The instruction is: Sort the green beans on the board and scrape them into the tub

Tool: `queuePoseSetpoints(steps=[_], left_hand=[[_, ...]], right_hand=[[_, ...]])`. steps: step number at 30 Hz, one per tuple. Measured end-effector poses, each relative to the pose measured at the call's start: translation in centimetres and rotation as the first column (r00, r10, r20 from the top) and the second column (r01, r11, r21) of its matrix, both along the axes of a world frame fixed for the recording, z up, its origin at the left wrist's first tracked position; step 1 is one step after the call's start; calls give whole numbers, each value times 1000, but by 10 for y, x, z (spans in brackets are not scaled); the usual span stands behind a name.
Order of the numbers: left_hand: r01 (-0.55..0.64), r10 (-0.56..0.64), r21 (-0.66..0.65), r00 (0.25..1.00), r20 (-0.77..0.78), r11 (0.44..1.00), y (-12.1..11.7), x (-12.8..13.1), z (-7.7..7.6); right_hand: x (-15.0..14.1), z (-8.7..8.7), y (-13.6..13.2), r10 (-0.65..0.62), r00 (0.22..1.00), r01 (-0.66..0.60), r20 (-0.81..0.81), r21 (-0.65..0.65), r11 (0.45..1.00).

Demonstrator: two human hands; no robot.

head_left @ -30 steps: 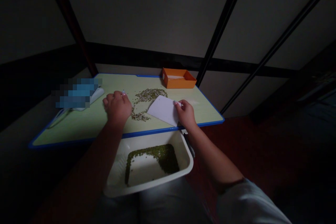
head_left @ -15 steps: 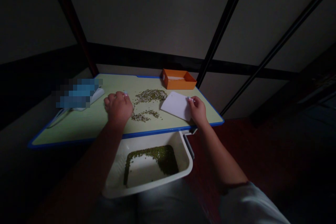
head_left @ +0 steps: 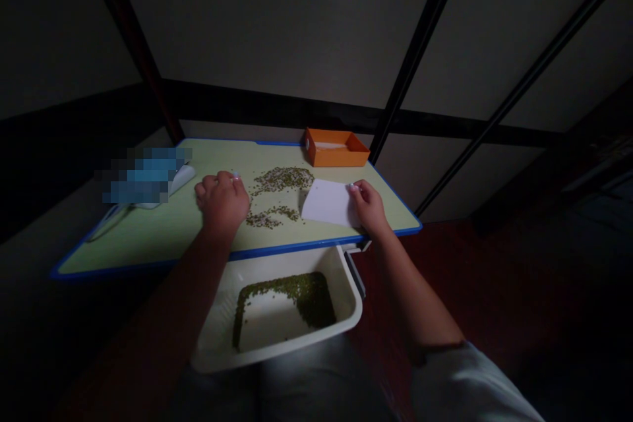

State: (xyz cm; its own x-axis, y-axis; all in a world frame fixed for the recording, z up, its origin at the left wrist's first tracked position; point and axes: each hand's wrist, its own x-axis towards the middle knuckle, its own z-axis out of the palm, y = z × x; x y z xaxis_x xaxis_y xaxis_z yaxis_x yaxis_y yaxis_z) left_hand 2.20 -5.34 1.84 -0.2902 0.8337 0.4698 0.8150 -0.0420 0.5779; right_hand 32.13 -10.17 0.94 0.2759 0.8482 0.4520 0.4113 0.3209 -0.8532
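Note:
My right hand pinches the right edge of a white card that lies on the pale green table, just right of the scattered green beans. My left hand rests on the table left of the beans, fingers curled in a loose fist; what it holds, if anything, is hidden. A white tub with green beans at its bottom sits on my lap below the table's front edge.
An orange box stands at the table's back right. A blurred blue patch covers a white object at the left. Dark wall panels and black bars rise behind. The floor to the right is dark red.
My right hand first drew the white card to the right and back, away from the beans, then slid it slightly left toward them. The left hand stayed in place.

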Motion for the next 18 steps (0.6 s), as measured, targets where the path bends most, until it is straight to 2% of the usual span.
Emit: queuePoseSetpoints(steps=[8,14,18], left_hand=[[4,-4,12,1000,-10,1000,2,-2,-3],[-7,5,38,999,52,999,2,-3,-4],[-6,6,18,1000,29,1000,1,-3,-2]], right_hand=[[0,2,-4,48,999,-48,-6,-16,999],[0,4,-8,140,990,-141,-12,-52,989],[0,4,-10,197,980,-199,-35,-62,978]])
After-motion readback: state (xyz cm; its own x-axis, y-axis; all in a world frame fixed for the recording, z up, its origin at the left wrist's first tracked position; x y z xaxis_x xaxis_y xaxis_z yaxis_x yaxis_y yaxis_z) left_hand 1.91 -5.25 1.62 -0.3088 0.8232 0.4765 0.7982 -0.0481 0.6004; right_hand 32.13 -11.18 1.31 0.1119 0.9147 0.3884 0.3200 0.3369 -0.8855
